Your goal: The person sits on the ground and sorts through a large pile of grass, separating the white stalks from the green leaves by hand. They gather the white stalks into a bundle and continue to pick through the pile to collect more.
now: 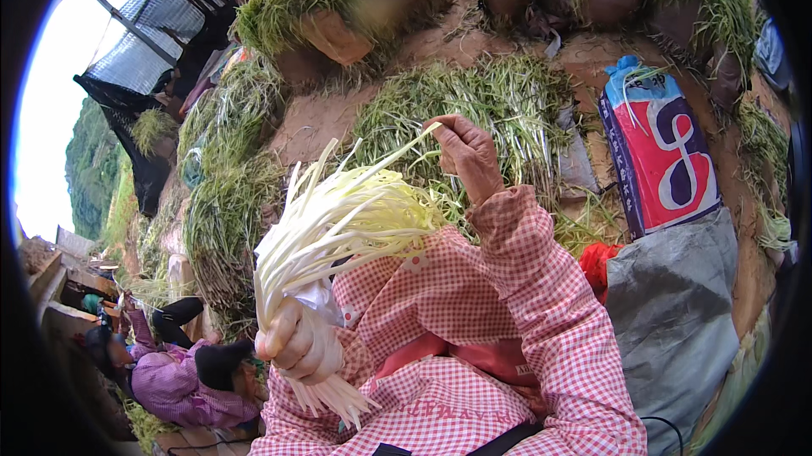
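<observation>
My left hand [300, 342] is wrapped round a thick bunch of blanched chives [330, 223], long white stalks that turn pale yellow toward the leafy end. The stalks fan up and to the right, and their other ends stick out below my fist. Higher up on the right, my right hand [465, 156] has its fingers pinched on a single chive stalk [397, 156] stretched out from the bunch. Red-and-white checked sleeves cover both my arms, and a checked apron [448, 397] covers my lap.
Loose green stalks [474, 109] lie spread on the earth ahead. Leafy heaps [228, 236] stand at the left and along the back. At the right are a red-and-blue printed sack [664, 147], a grey sheet [672, 304] and a red bag [599, 266]. Another person [186, 380] sits at lower left.
</observation>
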Motion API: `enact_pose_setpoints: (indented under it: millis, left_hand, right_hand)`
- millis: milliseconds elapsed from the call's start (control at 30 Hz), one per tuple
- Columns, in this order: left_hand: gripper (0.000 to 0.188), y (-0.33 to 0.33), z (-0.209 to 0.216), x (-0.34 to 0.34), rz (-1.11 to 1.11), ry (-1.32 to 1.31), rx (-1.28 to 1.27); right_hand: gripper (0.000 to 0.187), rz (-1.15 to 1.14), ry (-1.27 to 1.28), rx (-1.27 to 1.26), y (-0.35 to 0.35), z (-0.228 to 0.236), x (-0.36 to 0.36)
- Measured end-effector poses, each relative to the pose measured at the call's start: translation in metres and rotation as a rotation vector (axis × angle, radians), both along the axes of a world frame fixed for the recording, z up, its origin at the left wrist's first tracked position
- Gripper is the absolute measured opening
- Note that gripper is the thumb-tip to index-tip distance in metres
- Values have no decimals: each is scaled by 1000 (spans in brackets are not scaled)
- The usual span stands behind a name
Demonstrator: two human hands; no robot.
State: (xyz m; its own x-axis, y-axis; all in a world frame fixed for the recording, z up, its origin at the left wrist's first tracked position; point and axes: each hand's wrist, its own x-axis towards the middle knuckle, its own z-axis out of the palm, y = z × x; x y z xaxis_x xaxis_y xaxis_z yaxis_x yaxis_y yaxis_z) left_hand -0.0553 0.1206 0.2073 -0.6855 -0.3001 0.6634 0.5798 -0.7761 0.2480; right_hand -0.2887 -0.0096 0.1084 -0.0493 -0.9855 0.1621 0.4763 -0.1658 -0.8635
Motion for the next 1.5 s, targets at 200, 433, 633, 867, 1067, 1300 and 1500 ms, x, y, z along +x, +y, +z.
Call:
enact_pose_setpoints:
  millis: [200,433,633,867,1067,1300,1500]
  left_hand:
    - [12,6,6,-2,101,54,37]
    - [10,1,5,5,45,61,-59]
    - [12,10,9,6,64,-16,-56]
    - [8,19,10,3,79,16,-63]
    - [11,23,6,6,67,-7,-52]
    - [12,26,1,6,20,47,-52]
    - [11,26,2,4,30,28,-55]
  right_hand:
    - [21,-454,793,-103,-12,-64,-47]
    - [17,-124,573,157,32,-79,-25]
    - [17,-24,389,-5,30,-52,-1]
    - [11,-129,498,-342,42,-7,5]
    - [16,-127,424,-416,53,15,15]
    - [21,-54,484,-529,61,36,17]
    - [24,-57,513,-594,64,34,25]
